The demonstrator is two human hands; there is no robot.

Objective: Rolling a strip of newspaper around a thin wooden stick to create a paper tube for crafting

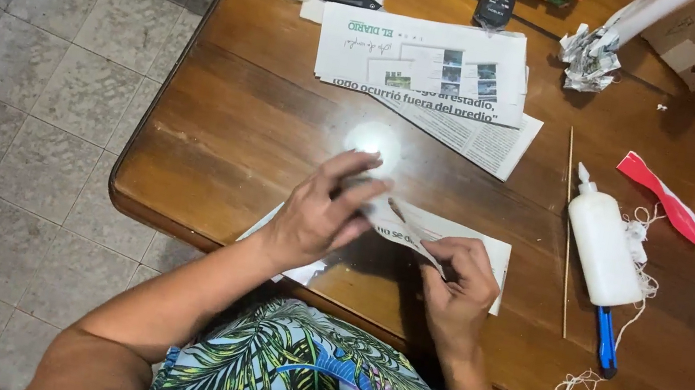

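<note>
Newsprint sheet (463,235) lies at the wooden table's (237,125) six o'clock edge; I see my left hand (321,214) and right hand (459,284) pinching it, glue bottle (604,247) at three o'clock.

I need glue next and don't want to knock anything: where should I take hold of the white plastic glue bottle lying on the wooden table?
Grip the white plastic glue bottle across its broad body, coming from above. It lies flat, nozzle pointing away from you. Probably use the right hand, the nearer one. A thin wooden stick lies along its left side and white string along its right, so lift straight up.
</note>
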